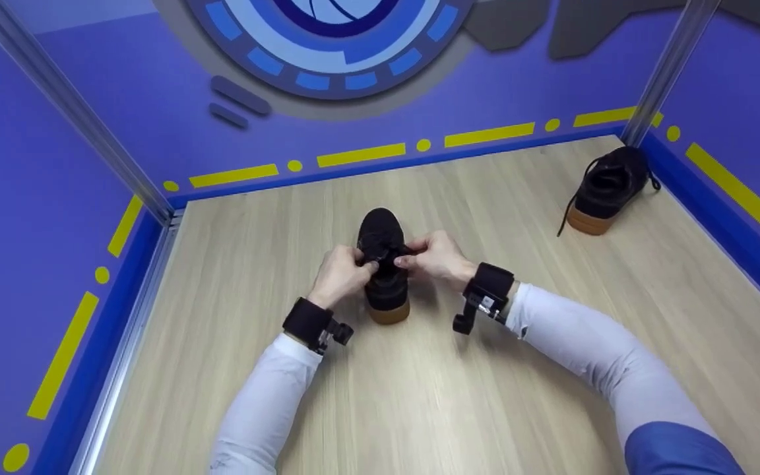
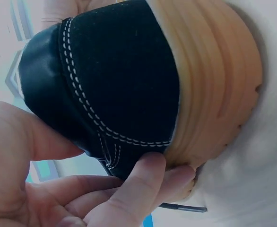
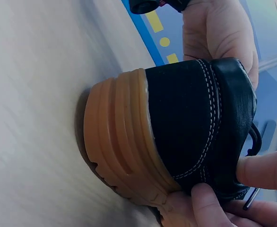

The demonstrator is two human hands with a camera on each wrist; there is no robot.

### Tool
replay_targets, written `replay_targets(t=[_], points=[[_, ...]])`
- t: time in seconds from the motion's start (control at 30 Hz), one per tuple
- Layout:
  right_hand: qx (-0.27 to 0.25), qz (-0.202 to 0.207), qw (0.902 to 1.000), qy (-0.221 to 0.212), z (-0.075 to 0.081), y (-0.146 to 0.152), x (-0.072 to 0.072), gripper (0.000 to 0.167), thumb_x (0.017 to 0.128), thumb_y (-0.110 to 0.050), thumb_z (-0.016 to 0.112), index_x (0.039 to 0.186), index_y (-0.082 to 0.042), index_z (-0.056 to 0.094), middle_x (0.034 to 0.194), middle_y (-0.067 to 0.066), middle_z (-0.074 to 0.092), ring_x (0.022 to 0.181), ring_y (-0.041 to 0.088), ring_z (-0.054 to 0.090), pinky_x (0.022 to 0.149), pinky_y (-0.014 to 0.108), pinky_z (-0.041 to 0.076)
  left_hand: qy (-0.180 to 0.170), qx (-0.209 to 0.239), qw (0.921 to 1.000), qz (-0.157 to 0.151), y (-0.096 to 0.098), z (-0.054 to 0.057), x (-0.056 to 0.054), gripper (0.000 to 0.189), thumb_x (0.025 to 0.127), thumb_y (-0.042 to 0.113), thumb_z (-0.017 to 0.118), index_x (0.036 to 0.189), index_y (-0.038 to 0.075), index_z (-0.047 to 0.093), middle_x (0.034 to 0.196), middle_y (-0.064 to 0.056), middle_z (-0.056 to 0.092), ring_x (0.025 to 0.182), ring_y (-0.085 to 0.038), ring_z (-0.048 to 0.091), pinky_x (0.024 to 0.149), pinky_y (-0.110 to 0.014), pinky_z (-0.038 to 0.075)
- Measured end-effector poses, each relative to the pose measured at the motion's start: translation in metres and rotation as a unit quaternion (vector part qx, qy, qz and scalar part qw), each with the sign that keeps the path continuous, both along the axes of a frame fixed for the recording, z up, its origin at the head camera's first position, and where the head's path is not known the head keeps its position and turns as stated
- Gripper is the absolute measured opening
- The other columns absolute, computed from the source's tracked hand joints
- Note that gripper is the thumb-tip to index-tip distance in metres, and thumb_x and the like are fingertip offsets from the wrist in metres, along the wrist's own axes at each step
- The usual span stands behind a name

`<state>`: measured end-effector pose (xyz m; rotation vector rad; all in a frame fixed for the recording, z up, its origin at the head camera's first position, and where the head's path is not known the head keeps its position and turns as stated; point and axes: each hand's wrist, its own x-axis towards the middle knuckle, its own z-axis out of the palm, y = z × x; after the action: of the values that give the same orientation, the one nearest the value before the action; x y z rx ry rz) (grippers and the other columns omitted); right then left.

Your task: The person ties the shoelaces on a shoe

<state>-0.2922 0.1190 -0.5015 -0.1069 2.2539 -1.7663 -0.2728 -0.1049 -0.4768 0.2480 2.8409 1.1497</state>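
Note:
A black shoe [image 1: 388, 291] with a tan sole stands upright on the wooden tabletop, its toe pointing away from me. My left hand [image 1: 340, 274] grips its left side near the laces, thumb over the opening's edge and fingers along the outside. On the other side my right hand [image 1: 441, 257] grips the shoe the same way, thumb at the collar. White double stitching crosses the heel [image 2: 124, 71] in the left wrist view. A dark lace loop [image 3: 256, 139] rises by the right thumb in the right wrist view. The fingertips inside the opening are hidden.
A second black shoe [image 1: 607, 185] with a tan sole stands at the back right corner, its lace hanging loose. Blue-purple panels [image 1: 353, 135] with yellow marks border the back and sides of the tabletop [image 1: 274, 224]. Metal posts [image 1: 670, 66] rise at the corners.

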Motion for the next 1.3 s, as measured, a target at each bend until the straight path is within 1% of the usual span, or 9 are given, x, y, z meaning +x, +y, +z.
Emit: replay_targets(t=[0.2,0.4,0.43,0.57,0.67,0.87,0.97,1.1,1.3], points=[[-0.081,-0.021,0.9956,-0.043,-0.011,-0.013,-0.019,0.037,0.095,-0.001,0.086,0.129,0.009,0.078,0.124,0.026,0.082,0.086,0.013,0.082,0.086,0.032,0.070,-0.018,0.007,0.9996,0.018,-0.008,-0.001,-0.015,0.021,0.100,0.018,0.076,0.087,0.003,0.082,0.074,0.005,0.062,0.072,-0.016,0.057,0.062,-0.025,0.041],[-0.080,-0.051,0.9939,-0.056,-0.007,-0.026,-0.041,0.042,0.094,-0.002,0.088,0.133,0.008,0.077,0.130,0.030,0.079,0.082,0.015,0.081,0.095,0.044,0.069,-0.029,-0.005,0.9991,0.032,-0.014,-0.001,-0.040,0.023,0.100,0.020,0.074,0.085,0.003,0.079,0.075,0.000,0.065,0.075,-0.020,0.061,0.068,-0.031,0.049],[-0.072,-0.057,0.9940,-0.058,0.001,-0.029,-0.039,0.042,0.096,-0.001,0.086,0.135,0.009,0.075,0.133,0.031,0.077,0.080,0.013,0.080,0.098,0.045,0.069,-0.024,0.000,0.9994,0.025,-0.021,-0.018,-0.057,0.027,0.101,0.024,0.075,0.084,0.004,0.079,0.076,0.001,0.066,0.076,-0.020,0.061,0.068,-0.032,0.049],[-0.077,-0.070,0.9919,-0.073,0.003,-0.038,-0.054,0.045,0.097,-0.001,0.084,0.139,0.008,0.074,0.137,0.029,0.076,0.084,0.016,0.080,0.101,0.046,0.068,-0.025,-0.001,0.9995,0.022,-0.031,-0.037,-0.091,0.028,0.098,0.027,0.077,0.076,0.008,0.075,0.074,-0.001,0.068,0.074,-0.023,0.063,0.068,-0.039,0.053],[-0.089,-0.082,0.9890,-0.085,0.003,-0.044,-0.064,0.045,0.098,0.000,0.083,0.141,0.007,0.072,0.139,0.029,0.075,0.087,0.019,0.079,0.106,0.049,0.066,-0.040,-0.007,0.9985,0.036,-0.036,-0.048,-0.112,0.023,0.098,0.025,0.077,0.083,0.007,0.079,0.078,-0.005,0.073,0.076,-0.025,0.067,0.070,-0.041,0.056],[-0.096,-0.091,0.9882,-0.077,0.001,-0.054,-0.082,0.047,0.098,-0.002,0.084,0.143,0.006,0.072,0.142,0.029,0.074,0.083,0.016,0.078,0.102,0.044,0.068,-0.046,-0.014,0.9966,0.067,-0.056,-0.100,-0.177,0.027,0.096,0.037,0.081,0.102,0.011,0.085,0.095,-0.003,0.081,0.087,-0.022,0.074,0.072,-0.034,0.060],[-0.093,-0.093,0.9889,-0.070,0.001,-0.056,-0.089,0.046,0.098,-0.002,0.084,0.143,0.005,0.072,0.142,0.028,0.074,0.080,0.014,0.077,0.103,0.045,0.067,-0.043,-0.027,0.9967,0.062,-0.063,-0.115,-0.201,0.033,0.096,0.044,0.082,0.105,0.013,0.085,0.103,-0.004,0.083,0.094,-0.022,0.076,0.077,-0.035,0.062],[-0.086,-0.097,0.9897,-0.060,0.002,-0.059,-0.096,0.046,0.098,-0.003,0.084,0.142,0.005,0.073,0.141,0.029,0.075,0.080,0.014,0.077,0.107,0.052,0.065,-0.045,-0.034,0.9969,0.055,-0.071,-0.125,-0.223,0.034,0.093,0.048,0.083,0.099,0.015,0.085,0.104,-0.005,0.084,0.097,-0.026,0.077,0.080,-0.039,0.062],[-0.084,-0.114,0.9881,-0.061,0.004,-0.066,-0.102,0.049,0.098,-0.004,0.085,0.144,0.003,0.072,0.143,0.025,0.074,0.089,0.018,0.078,0.108,0.052,0.065,-0.035,-0.059,0.9953,0.068,-0.070,-0.123,-0.234,0.031,0.090,0.048,0.081,0.095,0.018,0.085,0.100,-0.003,0.084,0.096,-0.025,0.075,0.080,-0.038,0.060]])
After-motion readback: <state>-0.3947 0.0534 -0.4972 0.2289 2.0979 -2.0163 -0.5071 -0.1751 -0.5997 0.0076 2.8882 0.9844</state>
